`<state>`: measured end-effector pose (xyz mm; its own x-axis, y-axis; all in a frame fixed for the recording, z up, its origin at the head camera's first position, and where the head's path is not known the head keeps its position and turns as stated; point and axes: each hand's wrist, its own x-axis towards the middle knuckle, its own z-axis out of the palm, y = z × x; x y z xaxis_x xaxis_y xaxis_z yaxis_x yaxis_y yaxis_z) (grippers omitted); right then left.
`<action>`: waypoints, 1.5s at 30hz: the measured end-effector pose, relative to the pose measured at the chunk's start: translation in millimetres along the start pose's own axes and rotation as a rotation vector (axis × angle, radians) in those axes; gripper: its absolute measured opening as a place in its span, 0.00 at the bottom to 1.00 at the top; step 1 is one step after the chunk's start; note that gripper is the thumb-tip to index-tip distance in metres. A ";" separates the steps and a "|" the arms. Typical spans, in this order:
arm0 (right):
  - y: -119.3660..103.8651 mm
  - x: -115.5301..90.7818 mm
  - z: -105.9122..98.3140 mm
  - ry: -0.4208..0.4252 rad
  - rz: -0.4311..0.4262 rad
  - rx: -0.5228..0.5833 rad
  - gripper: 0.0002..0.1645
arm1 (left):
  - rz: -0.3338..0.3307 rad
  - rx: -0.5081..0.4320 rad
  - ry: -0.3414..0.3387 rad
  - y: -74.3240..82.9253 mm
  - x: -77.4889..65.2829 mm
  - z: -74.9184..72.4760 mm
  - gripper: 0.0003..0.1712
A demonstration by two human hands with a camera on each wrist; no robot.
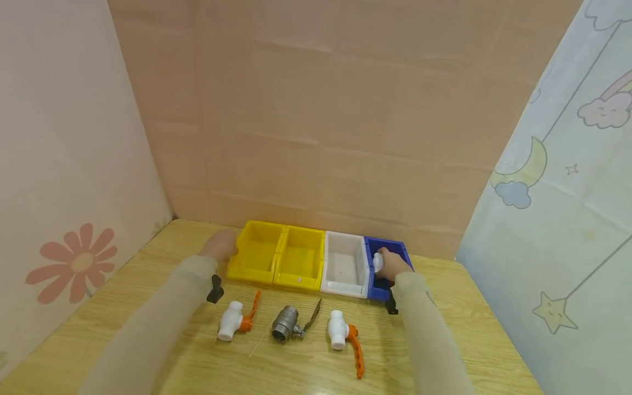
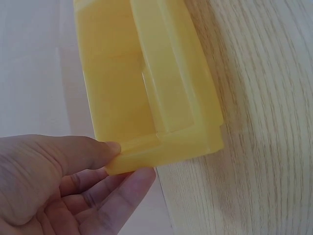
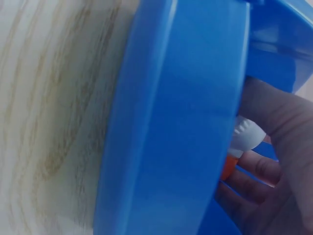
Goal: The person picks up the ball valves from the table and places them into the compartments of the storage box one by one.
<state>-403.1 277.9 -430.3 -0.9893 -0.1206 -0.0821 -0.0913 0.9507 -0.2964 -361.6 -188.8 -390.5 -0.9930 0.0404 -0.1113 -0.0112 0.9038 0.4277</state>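
Firstly, head view, held valve [image 1: 378, 262]: smooth white rounded end visible, inside the blue bin [image 1: 379, 293]; visible length runs away from the person, remainder hidden.
Right hand [image 1: 393, 265]: inside the blue bin, grasping the held valve.
Left hand [image 1: 220, 245]: at outer edge of the left yellow bin [image 1: 249, 272].
Bin row: plastic, open-topped, side by side; second yellow bin [image 1: 296, 280] and white bin [image 1: 344, 288] stand between.
Left valve [image 1: 230, 322]: white body slanting away rightward; orange lever [image 1: 254, 305] points away.
Steel valve [image 1: 285, 323]: grey metal, dark open bore; flat lever [image 1: 313, 315] slants away rightward.
Right valve [image 1: 338, 330]: white body, long axis towards the person; curved orange handle [image 1: 357, 354] likewise.
Table [image 1: 444, 318]: pale wood grain.
Left wrist view, left hand: thumb and fingers pinching the left yellow bin's corner.
Right wrist view, held valve: ridged white cap [image 3: 248, 134], orange part [image 3: 228, 167] adjoining, fingers around; lever direction cannot be told.
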 end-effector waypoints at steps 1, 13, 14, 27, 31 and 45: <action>0.1 0.1 0.4 0.003 -0.004 -0.001 0.43 | -0.002 -0.004 0.000 -0.2 0.2 0.1 0.09; -0.1 4.1 5.5 -0.024 0.022 0.023 0.40 | -0.001 -0.002 -0.005 1.9 -3.3 -2.9 0.07; -0.5 3.8 5.4 -0.026 0.022 0.025 0.40 | -0.002 -0.005 -0.005 1.8 -3.5 -3.0 0.07; 3.8 9.7 13.0 -0.033 0.025 0.026 0.37 | 0.003 0.008 -0.001 4.1 -4.0 -2.9 0.07; 5.3 9.6 14.2 -0.028 0.022 0.021 0.36 | -0.002 -0.005 -0.006 5.7 -6.5 -3.1 0.06; 4.3 9.1 14.0 -0.044 0.018 0.015 0.38 | 0.010 -0.016 0.005 -1.0 -0.3 0.2 0.07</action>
<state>-410.9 276.9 -445.6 -0.9847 -0.1167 -0.1295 -0.0717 0.9483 -0.3090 -361.3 -189.6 -391.1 -0.9936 0.0472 -0.1024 -0.0031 0.8964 0.4432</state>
